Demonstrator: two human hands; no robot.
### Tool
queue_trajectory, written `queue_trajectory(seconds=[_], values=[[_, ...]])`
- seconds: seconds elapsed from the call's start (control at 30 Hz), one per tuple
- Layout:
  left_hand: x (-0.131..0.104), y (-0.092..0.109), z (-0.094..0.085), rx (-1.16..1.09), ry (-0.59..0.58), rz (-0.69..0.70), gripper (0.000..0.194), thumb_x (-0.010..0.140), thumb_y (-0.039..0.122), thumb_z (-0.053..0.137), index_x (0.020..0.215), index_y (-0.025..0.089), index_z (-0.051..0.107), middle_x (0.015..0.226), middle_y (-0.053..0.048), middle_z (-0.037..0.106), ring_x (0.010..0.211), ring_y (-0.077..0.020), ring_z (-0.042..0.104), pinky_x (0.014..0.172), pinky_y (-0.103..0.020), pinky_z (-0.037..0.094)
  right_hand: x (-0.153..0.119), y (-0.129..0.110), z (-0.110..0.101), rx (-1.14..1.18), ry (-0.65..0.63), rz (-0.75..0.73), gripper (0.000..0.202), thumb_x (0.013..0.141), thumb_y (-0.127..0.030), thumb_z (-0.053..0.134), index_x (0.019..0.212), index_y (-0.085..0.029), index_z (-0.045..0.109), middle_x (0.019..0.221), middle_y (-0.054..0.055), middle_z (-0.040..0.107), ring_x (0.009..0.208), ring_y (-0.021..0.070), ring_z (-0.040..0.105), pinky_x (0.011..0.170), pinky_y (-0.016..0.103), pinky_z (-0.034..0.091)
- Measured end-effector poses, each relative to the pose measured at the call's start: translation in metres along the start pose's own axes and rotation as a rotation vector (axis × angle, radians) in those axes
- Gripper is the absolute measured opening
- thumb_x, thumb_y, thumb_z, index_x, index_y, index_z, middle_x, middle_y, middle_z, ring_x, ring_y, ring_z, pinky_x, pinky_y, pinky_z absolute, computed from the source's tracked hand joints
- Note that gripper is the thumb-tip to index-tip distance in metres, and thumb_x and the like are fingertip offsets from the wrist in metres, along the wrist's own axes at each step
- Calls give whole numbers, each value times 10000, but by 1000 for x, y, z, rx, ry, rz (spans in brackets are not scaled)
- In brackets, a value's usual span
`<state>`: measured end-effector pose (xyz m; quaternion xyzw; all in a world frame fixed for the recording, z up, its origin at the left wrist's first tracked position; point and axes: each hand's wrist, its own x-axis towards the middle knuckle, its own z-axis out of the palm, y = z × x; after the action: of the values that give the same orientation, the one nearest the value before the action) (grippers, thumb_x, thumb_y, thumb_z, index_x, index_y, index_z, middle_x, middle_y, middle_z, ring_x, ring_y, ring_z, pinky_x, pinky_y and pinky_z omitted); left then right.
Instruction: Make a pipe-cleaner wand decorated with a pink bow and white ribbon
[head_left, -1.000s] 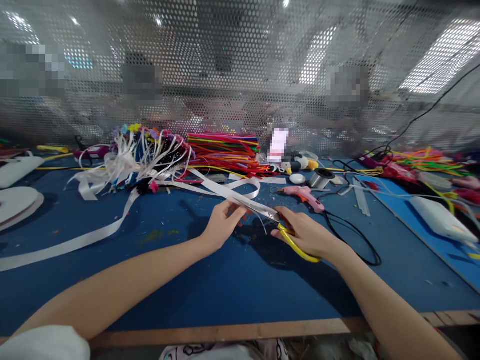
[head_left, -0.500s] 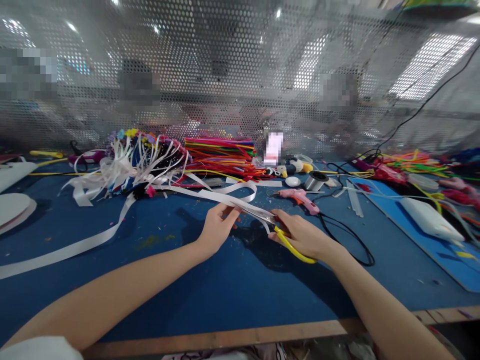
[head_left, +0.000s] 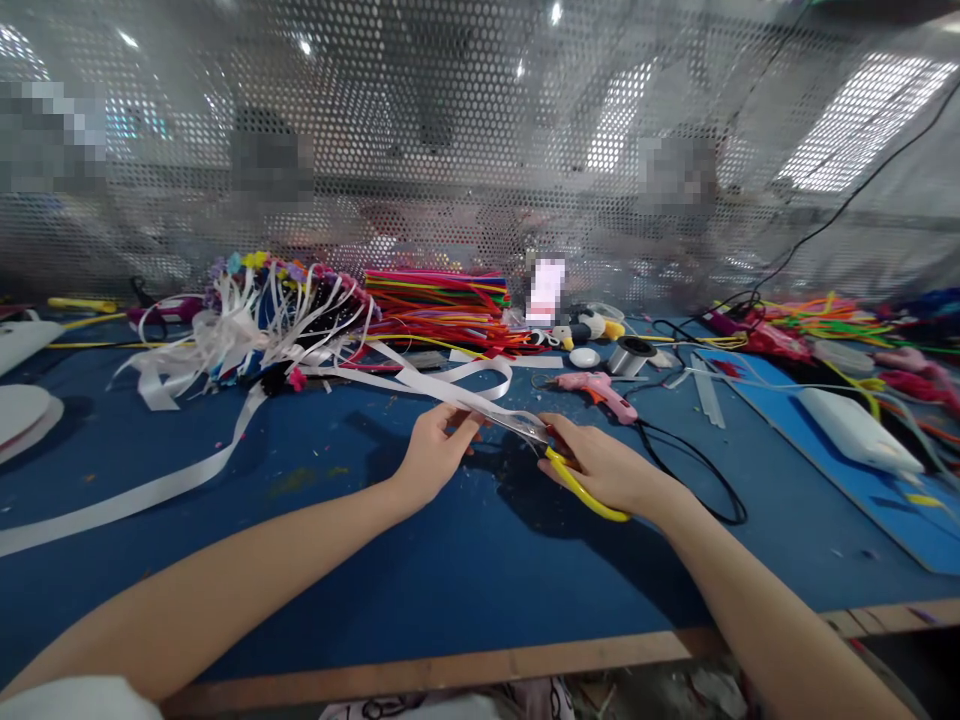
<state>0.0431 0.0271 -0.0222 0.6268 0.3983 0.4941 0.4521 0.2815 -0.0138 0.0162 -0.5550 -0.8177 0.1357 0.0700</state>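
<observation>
Over the middle of the table, my left hand (head_left: pixel 437 452) pinches a white ribbon (head_left: pixel 427 384) between thumb and fingers. My right hand (head_left: pixel 609 468) is closed around yellow-handled scissors (head_left: pixel 589 493), whose blades point left towards my left fingers and lie along the ribbon. Whether the blades are apart is hard to make out. Behind my hands the ribbon makes a loop and runs left to a bundle of flowered pieces with white ribbon tails (head_left: pixel 255 335). A pink glue gun (head_left: pixel 598 392) lies just beyond my right hand.
Pipe cleaners (head_left: pixel 439 310) in many colours are stacked at the back. A wire spool (head_left: pixel 632 357) stands behind the glue gun, whose black cord curls to the right. On the right a white box-like object (head_left: pixel 859 430) rests on a blue board (head_left: pixel 795 425). A perforated metal screen (head_left: pixel 465 130) rises behind.
The short ribbon end that hung below the scissors' blades shows less now. Both hands keep nearly the same place, and the whole view has shifted slightly.
</observation>
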Motion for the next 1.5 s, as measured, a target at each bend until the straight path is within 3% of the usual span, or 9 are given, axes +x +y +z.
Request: queue_trajectory(seconds=[0.2, 0.6, 0.77, 1.07, 1.23, 1.5], values=[[0, -2, 0, 6, -14, -14, 311, 887, 444, 614, 935, 157, 726, 858, -80, 720, 697, -167, 623, 533, -240, 533, 0, 4, 2, 4, -1, -8, 526, 922, -311, 483, 1411, -152, 372, 1100, 143, 699, 956, 293, 665, 769, 330, 418], [-1, 2, -1, 56, -49, -27, 333, 896, 466, 601, 919, 162, 735, 806, -66, 710, 660, -166, 637, 533, -243, 512, -1, 2, 5, 7, 43, -27, 577, 904, -289, 495, 1443, -140, 353, 1251, 171, 652, 1052, 303, 654, 849, 360, 444], [-2, 4, -1, 79, -43, -35, 377, 879, 510, 613, 871, 147, 715, 715, -46, 668, 591, -152, 603, 526, -253, 499, -1, 2, 5, -54, 42, -13, 588, 907, -321, 501, 1444, -126, 363, 1232, 182, 658, 1025, 323, 660, 814, 360, 431], [-3, 6, 1, -18, -58, -63, 284, 866, 401, 625, 944, 141, 711, 776, -59, 676, 657, -154, 606, 531, -242, 512, 0, 2, 2, -56, 44, -11, 558, 885, -268, 506, 1398, -61, 425, 1016, 177, 688, 846, 266, 649, 732, 324, 411], [-3, 9, 0, -151, -5, -42, 258, 859, 379, 625, 951, 144, 680, 885, -75, 709, 679, -142, 609, 530, -237, 520, 0, 5, 0, -46, 65, -8, 556, 879, -263, 510, 1399, -83, 433, 1094, 192, 688, 924, 281, 660, 755, 329, 425], [-2, 3, 0, -135, 23, -8, 269, 851, 387, 643, 955, 148, 709, 826, -64, 696, 652, -148, 606, 508, -247, 524, -1, 4, -2, -52, 27, -10, 550, 902, -287, 495, 1408, -90, 409, 1091, 177, 695, 900, 274, 664, 715, 315, 406]])
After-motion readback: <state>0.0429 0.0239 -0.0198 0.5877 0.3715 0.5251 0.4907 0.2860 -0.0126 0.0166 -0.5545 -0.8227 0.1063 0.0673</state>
